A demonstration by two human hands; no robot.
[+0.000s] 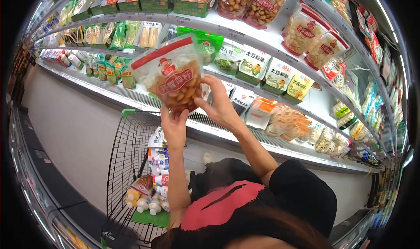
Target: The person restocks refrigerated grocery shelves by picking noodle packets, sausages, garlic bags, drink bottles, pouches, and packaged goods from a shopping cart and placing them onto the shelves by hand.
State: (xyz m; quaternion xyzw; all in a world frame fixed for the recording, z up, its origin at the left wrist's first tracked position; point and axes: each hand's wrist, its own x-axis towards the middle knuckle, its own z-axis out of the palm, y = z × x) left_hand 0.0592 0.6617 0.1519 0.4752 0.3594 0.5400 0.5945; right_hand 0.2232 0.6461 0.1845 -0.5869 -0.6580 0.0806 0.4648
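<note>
Held up in front of the shelves is a clear snack bag (173, 74) with a red top edge, a red label and brown nut-like pieces inside. My left hand (175, 122) grips its bottom from below. On the bag's lower right side, my right hand (216, 101) has its fingers closed on the edge. Below and left of my arms stands a black wire shopping cart (120, 157). Inside it lie a similar red-labelled bag (142, 184), several white-capped bottles (154, 205) and other packages.
Refrigerated shelves (280, 49) curve across the view, filled with packaged food. Similar brown-filled bags (266, 6) and paler-filled bags (305, 30) stand on the upper shelf. Boxed noodle packs (280, 76) line the shelf below. A dark case (41, 155) runs along the left side.
</note>
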